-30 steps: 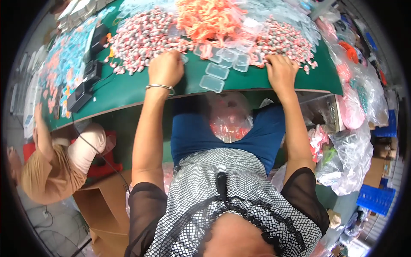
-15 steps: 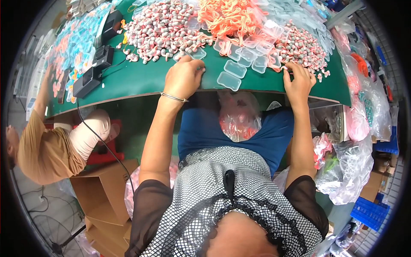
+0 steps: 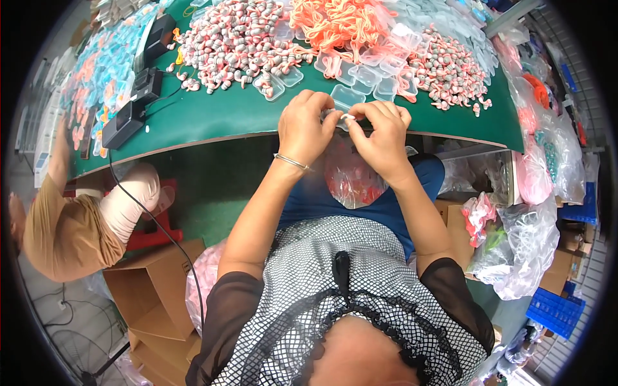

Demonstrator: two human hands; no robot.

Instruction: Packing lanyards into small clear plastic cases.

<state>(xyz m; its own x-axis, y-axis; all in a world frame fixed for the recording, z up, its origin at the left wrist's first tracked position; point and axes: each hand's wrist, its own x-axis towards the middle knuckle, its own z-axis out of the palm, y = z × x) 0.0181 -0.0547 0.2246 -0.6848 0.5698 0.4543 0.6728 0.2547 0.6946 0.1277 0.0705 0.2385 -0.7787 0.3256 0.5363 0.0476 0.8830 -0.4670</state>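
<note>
Above the near edge of a green-topped worktable [image 3: 212, 119], a person's two bare hands are meeting over a small, pale, rounded piece [image 3: 347, 118]. The right hand [image 3: 383, 140] is pinching the piece between thumb and forefinger, its other fingers bending loosely. The left hand [image 3: 304, 130], a silvery metal bangle [image 3: 293, 161] circling its wrist, is holding its fingers curled and its thumb close to the forefinger just beside the piece; whether it is gripping anything cannot be told. A clear, rectangular plastic case [image 3: 348, 94] is lying just beyond the fingertips. Farther back, a heap of small pink-and-grey knobbly pieces [image 3: 232, 42] is spreading at left, a second pink-and-grey heap [image 3: 450, 67] is lying at right, and a tangle of bright orange looped cords [image 3: 338, 22] is rising between them. Black box-shaped devices [image 3: 123, 124] are standing toward the table's left end, where a co-worker in a tan top [image 3: 74, 231] is sitting. Below, an open brown cardboard box [image 3: 151, 289] is standing on the floor.
</note>
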